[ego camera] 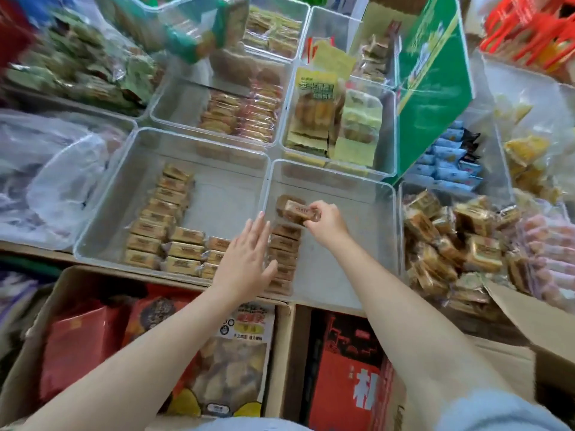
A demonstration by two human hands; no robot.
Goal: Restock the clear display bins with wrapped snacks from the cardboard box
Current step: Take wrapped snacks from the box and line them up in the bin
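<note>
Your right hand pinches a wrapped snack over the near clear bin, above its short column of snacks. Your left hand is spread flat over the wall shared with the neighbouring bin; the cardboard box and a heap of wrapped cakes crowd your right

A crowded shop display fills the view under soft, even light. A green carton stands tilted at the upper right, red packaging behind it. Clear plastic bags bulge at the left, and green-wrapped packets (blurred) heap above them. No wall or floor shows.
</note>
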